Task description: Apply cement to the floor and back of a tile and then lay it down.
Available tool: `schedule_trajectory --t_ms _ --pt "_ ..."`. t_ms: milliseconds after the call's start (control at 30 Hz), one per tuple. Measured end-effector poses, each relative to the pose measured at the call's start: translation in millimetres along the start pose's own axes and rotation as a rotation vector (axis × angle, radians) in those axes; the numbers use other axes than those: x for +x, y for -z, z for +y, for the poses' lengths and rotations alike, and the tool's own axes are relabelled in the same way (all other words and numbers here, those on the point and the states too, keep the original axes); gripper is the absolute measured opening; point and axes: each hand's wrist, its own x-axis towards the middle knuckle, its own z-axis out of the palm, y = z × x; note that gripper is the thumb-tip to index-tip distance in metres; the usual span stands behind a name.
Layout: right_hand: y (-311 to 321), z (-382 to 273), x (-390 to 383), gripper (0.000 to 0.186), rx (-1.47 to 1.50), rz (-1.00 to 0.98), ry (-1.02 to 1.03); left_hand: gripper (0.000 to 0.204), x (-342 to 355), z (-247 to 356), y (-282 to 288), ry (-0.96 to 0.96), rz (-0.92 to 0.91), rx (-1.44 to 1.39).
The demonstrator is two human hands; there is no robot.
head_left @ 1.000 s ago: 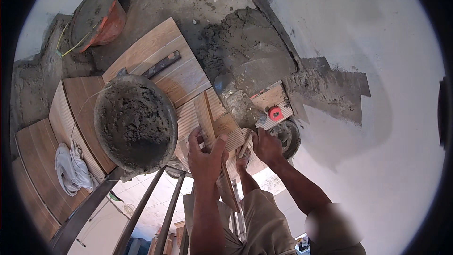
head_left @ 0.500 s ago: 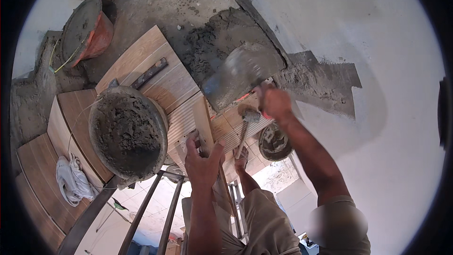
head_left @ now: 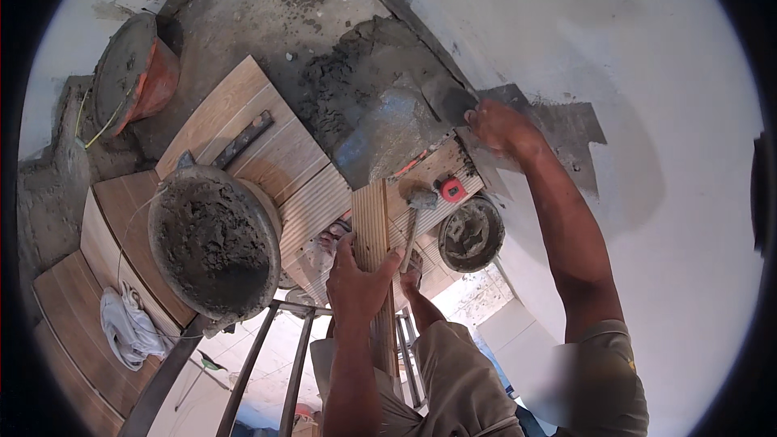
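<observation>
My left hand (head_left: 360, 279) is closed on a long wooden plank (head_left: 370, 206) standing out from my lap. My right hand (head_left: 498, 129) is raised at the upper right, gripping a trowel (head_left: 456, 103) whose blurred blade lies over wet grey mortar (head_left: 336, 93) beside the wall. Between my hands, a mortar-caked hammer (head_left: 422, 198) and a red tape measure (head_left: 452, 189) rest on wood-look step tiles (head_left: 425, 168). A large tub of mortar (head_left: 209, 244) is left of my left hand; a smaller bucket (head_left: 469, 235) is below the tape.
An orange bucket of grey mix (head_left: 154, 81) sits at upper left. Curved wooden treads (head_left: 85, 324) with a white cloth (head_left: 129, 324) descend at left. A metal railing (head_left: 255, 368) runs below me above a lower tiled floor. A white wall (head_left: 647, 73) bounds the right side.
My right hand has moved up and right from beside the plank to over the mortar with the trowel. The hammer now lies exposed on the tiles. My left hand still grips the plank.
</observation>
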Motion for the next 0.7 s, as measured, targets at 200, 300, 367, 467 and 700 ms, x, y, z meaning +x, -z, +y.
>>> schedule_trajectory --t_ms 200,300,367,467,700 --pt "44.5 -47.5 -3.5 0.053 -0.126 -0.117 0.158 0.086 3.3 -0.9 -0.9 -0.012 0.062 0.012" --pt "27.4 -14.6 41.9 0.028 -0.061 -0.073 0.323 0.09 3.8 3.7 -0.5 -0.022 0.008 -0.021" --pt "6.5 24.6 72.7 0.026 -0.097 -0.137 0.412 0.095 1.8 3.8 -0.1 -0.013 -0.03 -0.042" --pt "-17.7 38.1 67.2 0.023 -0.156 -0.205 0.458 0.094 2.7 -4.9 3.8 -0.009 0.015 -0.027" --pt "-45.8 19.9 -2.9 0.024 -0.109 -0.092 0.188 0.081 3.2 -29.5 6.6 -0.054 0.116 -0.038"
